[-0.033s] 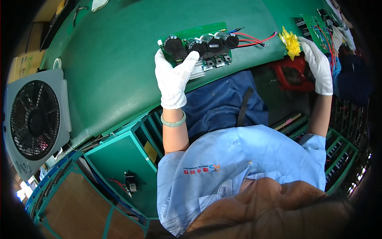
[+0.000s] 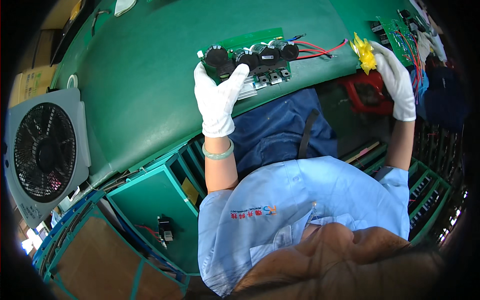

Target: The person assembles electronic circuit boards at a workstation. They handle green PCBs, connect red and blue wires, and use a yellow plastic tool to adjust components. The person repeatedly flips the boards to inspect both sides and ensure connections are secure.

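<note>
My left hand (image 2: 216,102), in a white glove, grips the near left corner of a green circuit board (image 2: 245,37), with its thumb on top beside the capacitors. The board carries several black round capacitors (image 2: 270,55), a finned metal heatsink (image 2: 248,91) and small black components along its near edge. Red and blue wires (image 2: 320,50) run off its right end. At the right, my gloved right hand (image 2: 397,80) has its fingertips closed against a crinkled bundle of shiny yellow strips (image 2: 364,54); part of the fingers is hidden.
A grey box fan (image 2: 46,150) stands left of the green worktop (image 2: 145,100). Another wired circuit board (image 2: 395,40) lies at the far right. A red frame-like object (image 2: 367,95) sits below the worktop edge. A small wired part (image 2: 164,230) lies in the green tray (image 2: 145,200).
My right hand has shifted very slightly left, with the yellow strips. My left hand and the circuit board have hardly moved.
</note>
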Available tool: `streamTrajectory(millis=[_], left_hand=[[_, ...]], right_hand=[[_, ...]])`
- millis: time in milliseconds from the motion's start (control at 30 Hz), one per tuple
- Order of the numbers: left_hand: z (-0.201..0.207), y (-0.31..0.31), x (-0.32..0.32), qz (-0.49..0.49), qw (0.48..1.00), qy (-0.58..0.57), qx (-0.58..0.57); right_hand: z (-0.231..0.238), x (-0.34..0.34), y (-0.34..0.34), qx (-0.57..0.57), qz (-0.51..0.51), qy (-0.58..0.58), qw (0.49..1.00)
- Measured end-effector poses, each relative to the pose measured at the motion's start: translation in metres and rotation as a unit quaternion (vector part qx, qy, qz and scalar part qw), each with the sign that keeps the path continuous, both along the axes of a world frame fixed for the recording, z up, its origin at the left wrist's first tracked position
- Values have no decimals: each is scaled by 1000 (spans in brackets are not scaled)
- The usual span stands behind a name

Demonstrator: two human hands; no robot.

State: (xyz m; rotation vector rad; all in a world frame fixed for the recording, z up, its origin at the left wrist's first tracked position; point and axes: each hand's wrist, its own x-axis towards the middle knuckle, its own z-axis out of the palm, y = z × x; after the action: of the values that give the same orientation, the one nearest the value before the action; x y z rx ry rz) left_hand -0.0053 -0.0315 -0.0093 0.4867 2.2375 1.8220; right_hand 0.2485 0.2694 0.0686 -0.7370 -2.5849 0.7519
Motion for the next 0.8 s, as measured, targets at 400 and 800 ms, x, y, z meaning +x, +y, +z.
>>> streamTrajectory(millis=[400,800], left_hand=[[134,8,9,-322,750,537,-215],[179,57,-12,-450,646,559,-259]], right_hand=[[-40,-14,-63,-168,-60,203,963],[-59,24,-71,-280,-105,259,918]])
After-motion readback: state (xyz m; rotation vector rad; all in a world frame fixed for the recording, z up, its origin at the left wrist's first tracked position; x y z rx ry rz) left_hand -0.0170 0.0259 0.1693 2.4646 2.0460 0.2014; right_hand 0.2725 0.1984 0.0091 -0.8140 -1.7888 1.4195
